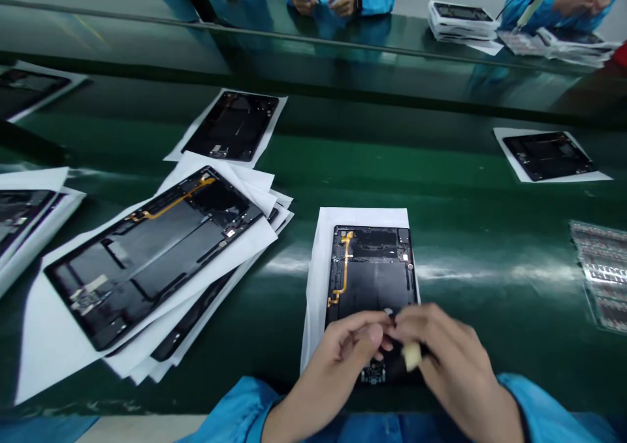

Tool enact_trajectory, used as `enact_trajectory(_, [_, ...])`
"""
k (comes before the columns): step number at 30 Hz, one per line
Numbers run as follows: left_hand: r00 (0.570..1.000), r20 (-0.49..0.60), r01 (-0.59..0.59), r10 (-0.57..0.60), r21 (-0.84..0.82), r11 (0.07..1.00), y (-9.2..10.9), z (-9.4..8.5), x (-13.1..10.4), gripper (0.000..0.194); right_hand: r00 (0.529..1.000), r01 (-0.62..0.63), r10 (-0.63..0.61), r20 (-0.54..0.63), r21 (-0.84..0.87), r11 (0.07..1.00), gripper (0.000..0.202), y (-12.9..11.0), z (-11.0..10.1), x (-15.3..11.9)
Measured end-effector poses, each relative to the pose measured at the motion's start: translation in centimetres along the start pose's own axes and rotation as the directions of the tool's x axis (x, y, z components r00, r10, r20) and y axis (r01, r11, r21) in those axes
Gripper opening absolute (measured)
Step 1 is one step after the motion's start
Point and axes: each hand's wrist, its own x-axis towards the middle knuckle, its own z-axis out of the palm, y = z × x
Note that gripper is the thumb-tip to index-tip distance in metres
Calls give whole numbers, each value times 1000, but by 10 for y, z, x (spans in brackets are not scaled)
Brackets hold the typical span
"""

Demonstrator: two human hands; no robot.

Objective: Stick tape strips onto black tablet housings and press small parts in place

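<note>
A dark tablet back housing with an orange flex cable lies on a white sheet in front of me, its lower part covered by my hands. Above it my left hand is closed in a pinch, thumb against fingers; whatever is between the fingertips is too small to name. My right hand is curled closed beside it, the fingertips of both hands meeting. A small pale yellow piece shows under the right fingers, next to something dark. I cannot tell whether it belongs to a tool or covers a fingertip.
On the left stands a stack of tablet housings interleaved with white sheets. Single housings lie at the back left and back right. A clear tray of small parts is at the right edge. People in blue sleeves work across a low partition.
</note>
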Motion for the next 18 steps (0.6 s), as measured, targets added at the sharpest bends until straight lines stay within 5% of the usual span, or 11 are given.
enact_trajectory(4, [995, 15, 99, -99, -236, 967, -3, 11, -11, 36, 974, 209, -223, -39, -215, 954, 37, -24, 4, -51])
enact_trajectory(10, [994, 17, 110, -109, -176, 978, -10, 13, -13, 33, 984, 160, -173, -49, -201, 966, 47, -20, 18, -69])
enact_trajectory(14, [997, -48, -53, 60, 122, 991, -16, 14, -15, 24, 994, 67, -87, -70, -256, 964, 46, -17, 12, -64])
enact_trajectory(18, [919, 31, -364, 394, 456, 812, -21, 17, -16, 18, 984, 152, -179, -27, -415, 897, 43, -22, 6, -59])
